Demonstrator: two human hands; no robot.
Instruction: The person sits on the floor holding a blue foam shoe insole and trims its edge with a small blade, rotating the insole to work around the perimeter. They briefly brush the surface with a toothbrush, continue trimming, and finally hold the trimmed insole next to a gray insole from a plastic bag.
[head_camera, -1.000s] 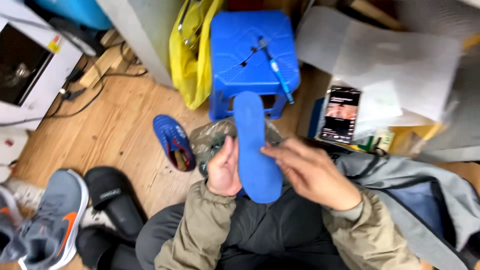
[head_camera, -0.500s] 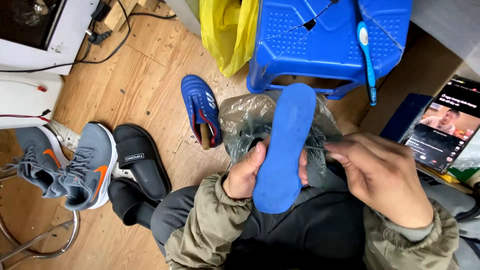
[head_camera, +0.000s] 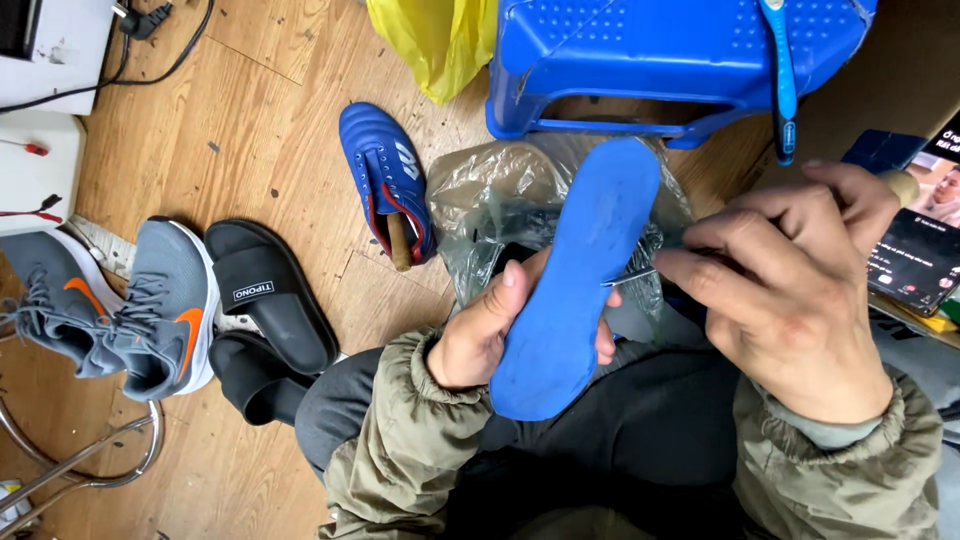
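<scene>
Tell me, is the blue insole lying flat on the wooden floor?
No, the blue insole is held up off the floor by the left hand, over the person's lap, while the right hand works at its edge.

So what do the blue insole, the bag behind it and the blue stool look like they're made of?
The blue insole, held in the left hand, looks like matte foam, perhaps fabric-faced: dull, scuffed, gently curved. The bag is thin clear plastic film, crinkled and glossy with highlights. The blue stool seems hard moulded plastic, shiny with a raised dot pattern. The right hand pinches a thin metal-looking tool; its kind is unclear.
</scene>
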